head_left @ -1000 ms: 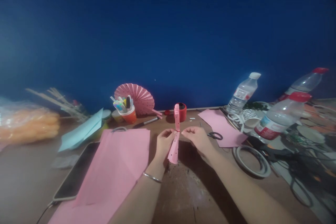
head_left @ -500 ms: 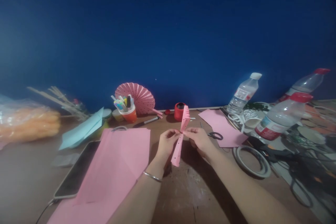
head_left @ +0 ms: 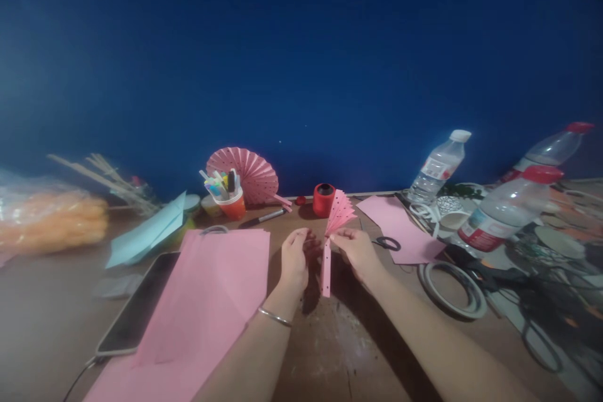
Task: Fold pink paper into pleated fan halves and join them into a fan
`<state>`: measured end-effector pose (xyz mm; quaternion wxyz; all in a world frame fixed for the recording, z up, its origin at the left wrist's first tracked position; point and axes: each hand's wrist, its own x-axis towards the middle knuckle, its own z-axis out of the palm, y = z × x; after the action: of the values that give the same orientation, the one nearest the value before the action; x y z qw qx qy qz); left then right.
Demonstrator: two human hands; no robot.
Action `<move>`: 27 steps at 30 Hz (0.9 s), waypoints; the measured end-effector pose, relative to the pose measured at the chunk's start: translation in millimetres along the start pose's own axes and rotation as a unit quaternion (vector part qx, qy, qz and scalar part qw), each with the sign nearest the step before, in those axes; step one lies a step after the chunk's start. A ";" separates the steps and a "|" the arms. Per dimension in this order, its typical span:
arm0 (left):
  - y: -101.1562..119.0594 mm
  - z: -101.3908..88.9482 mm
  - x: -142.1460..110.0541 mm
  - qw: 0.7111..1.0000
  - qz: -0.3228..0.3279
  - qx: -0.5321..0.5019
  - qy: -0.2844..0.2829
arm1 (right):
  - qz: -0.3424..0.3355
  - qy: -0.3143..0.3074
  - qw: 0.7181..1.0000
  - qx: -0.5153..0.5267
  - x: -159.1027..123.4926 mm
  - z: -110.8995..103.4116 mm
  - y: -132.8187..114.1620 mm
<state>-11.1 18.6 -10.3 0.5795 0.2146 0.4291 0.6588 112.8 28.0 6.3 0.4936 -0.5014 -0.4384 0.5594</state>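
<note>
Brown desk (head_left: 325,358) beneath; right grip (head_left: 360,254) pinches the folded paper (head_left: 326,273) at its waist, where firmness should prevent slipping; left grip (head_left: 294,260), loosely open, hovers at the paper's nine o'clock.

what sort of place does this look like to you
Probably a craft workspace, though whether at home or elsewhere I can't tell. The right hand pinches a pleated pink paper, a pink paper fan stands behind a pen cup, and pink sheets lie nearby.
</note>
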 end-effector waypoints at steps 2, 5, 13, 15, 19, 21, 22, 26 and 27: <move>1.5 -3.0 3.1 0.998 0.028 -0.017 0.050 | -0.009 0.007 1.000 -0.017 1.0 -1.5 1.7; 3.8 -5.6 5.1 0.995 0.078 0.009 0.056 | -0.020 0.022 0.998 -0.046 3.4 -3.8 5.1; -11.3 -3.8 1.0 0.975 0.030 0.207 -0.075 | -0.062 0.034 0.993 -0.092 6.0 -6.5 11.5; -13.2 -3.8 0.7 0.977 0.018 0.196 -0.086 | -0.063 0.025 0.993 -0.093 4.6 -5.4 11.4; -11.3 -2.0 -0.6 0.986 -0.012 0.141 -0.085 | -0.065 0.014 0.994 -0.083 2.8 -3.1 10.9; -9.7 0.0 -1.8 0.989 -0.021 0.121 -0.079 | -0.067 0.015 0.994 -0.087 2.5 -2.8 10.8; -9.0 1.0 -2.5 0.990 -0.023 0.117 -0.074 | -0.069 0.018 0.993 -0.093 2.6 -2.8 10.9; -6.6 4.6 -5.0 0.991 -0.026 0.112 -0.062 | -0.076 0.019 0.990 -0.114 3.3 -3.3 13.1; -6.1 5.2 -5.6 0.992 -0.026 0.107 -0.064 | -0.076 0.018 0.990 -0.119 3.5 -3.1 13.8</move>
<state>-2.2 14.7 -11.3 0.5960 0.3059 0.4647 0.5790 114.3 29.7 -8.1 0.4790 -0.5317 -0.5296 0.4554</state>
